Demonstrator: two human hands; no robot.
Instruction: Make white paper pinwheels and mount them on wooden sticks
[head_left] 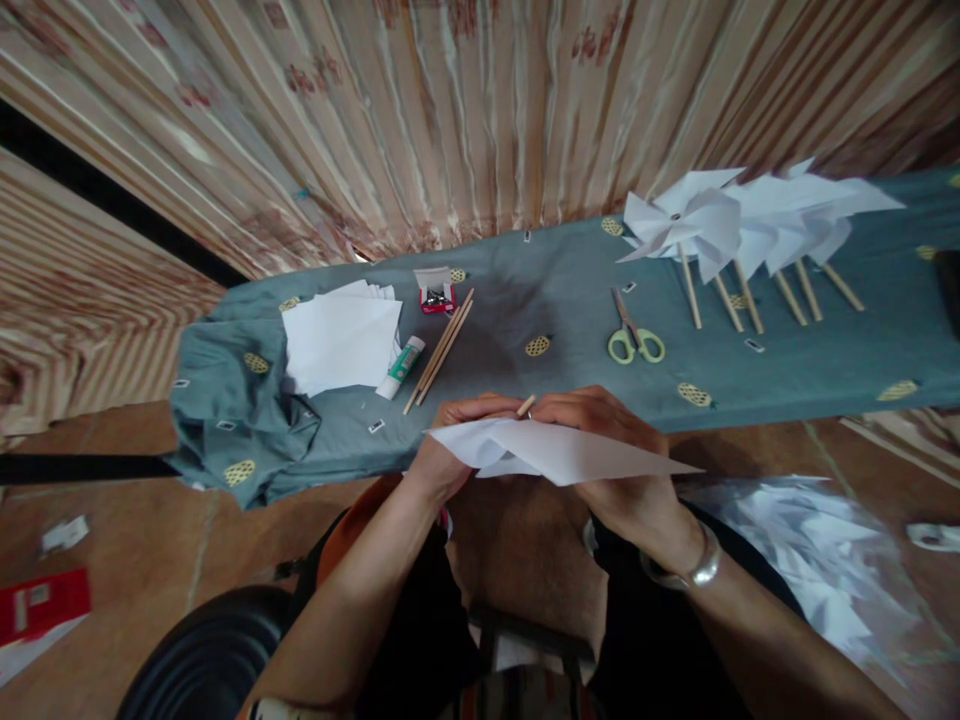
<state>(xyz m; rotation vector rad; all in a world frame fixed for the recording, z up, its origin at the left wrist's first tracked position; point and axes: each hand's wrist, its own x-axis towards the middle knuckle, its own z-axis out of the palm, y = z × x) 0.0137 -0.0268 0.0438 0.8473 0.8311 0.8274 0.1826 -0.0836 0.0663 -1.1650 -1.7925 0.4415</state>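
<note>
At the table's near edge, both hands hold a white paper pinwheel [540, 450], seen nearly edge-on. My left hand [450, 455] is closed round its left side, and my right hand [619, 450] grips it from the right. The tip of a wooden stick [527, 406] shows between the fingers, behind the paper; the rest of it is hidden. Beyond my left hand lie several loose wooden sticks [441, 350], a glue stick [400, 368] and a small red box [436, 297] of metal pins. Scissors [634, 340] with green handles lie beyond my right hand.
A stack of white paper [343, 340] lies on the left of the cloth-covered table [517, 340]. Several pinwheels on sticks [701, 235] lie at the back right. A clear bag of white paper pieces [817, 560] is on the floor at right; a black stool [210, 655] stands at left.
</note>
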